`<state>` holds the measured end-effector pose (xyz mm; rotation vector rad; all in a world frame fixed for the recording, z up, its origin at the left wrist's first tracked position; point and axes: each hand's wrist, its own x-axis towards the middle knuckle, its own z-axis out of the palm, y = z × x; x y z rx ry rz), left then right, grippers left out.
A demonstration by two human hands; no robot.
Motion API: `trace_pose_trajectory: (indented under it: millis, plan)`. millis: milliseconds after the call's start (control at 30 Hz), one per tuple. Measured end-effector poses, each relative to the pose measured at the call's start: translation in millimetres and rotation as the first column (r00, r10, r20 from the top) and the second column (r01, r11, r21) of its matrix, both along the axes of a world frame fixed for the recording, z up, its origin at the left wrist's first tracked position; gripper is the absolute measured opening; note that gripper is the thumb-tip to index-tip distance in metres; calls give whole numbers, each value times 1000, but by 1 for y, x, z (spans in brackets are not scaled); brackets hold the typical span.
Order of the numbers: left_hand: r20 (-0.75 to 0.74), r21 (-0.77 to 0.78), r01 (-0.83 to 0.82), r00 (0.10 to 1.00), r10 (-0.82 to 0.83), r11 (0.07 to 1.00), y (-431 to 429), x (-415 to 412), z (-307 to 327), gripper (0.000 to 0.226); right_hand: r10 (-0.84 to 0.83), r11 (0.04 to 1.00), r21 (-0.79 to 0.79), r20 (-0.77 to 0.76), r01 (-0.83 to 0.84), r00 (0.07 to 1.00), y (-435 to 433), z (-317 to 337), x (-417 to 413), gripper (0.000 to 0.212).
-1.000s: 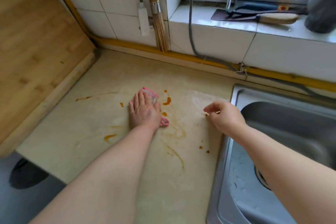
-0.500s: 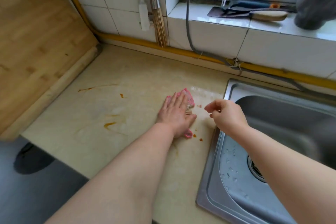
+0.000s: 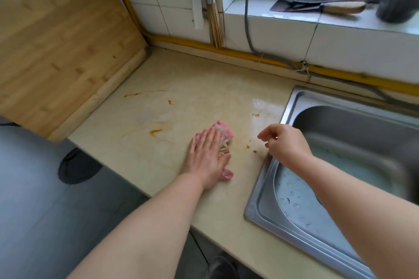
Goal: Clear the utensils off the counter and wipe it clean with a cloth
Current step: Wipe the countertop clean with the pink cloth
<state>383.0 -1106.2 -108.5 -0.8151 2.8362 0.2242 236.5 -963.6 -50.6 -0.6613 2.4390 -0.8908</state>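
My left hand (image 3: 207,156) lies flat, palm down, pressing a pink-edged cloth (image 3: 223,131) onto the beige counter (image 3: 181,88). Orange sauce smears (image 3: 156,131) stay left of the cloth, and small orange spots (image 3: 251,148) lie right of it. My right hand (image 3: 286,145) hovers loosely curled over the counter's right edge beside the sink, holding nothing that I can see.
A steel sink (image 3: 340,165) lies to the right. A bamboo cutting board (image 3: 56,47) covers the left. On the window ledge lie a cleaver (image 3: 322,5) and other utensils. A bamboo brush (image 3: 213,13) and a grey cable (image 3: 247,18) hang on the tiled wall.
My left hand has slid the cloth rightward and then toward me across the counter, wiping away the central orange stains. My right hand has stayed near the sink's edge.
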Motion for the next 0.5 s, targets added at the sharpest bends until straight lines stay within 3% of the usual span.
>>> trace_pose_trajectory:
  millis: [133, 233, 500]
  plan:
    - [-48, -11, -281, 959, 280, 960, -5, -20, -4, 70, 17, 1000, 0, -43, -17, 999, 11, 2, -11, 35]
    - [-27, 5, -347, 937, 347, 938, -12, -48, -3, 73, -59, 998, 4, -49, 59, 997, 26, 4, -28, 37]
    - [73, 97, -1, 997, -6, 995, -21, -121, 8, 70, -165, 981, 94, -65, 171, 984, 67, -9, -42, 39]
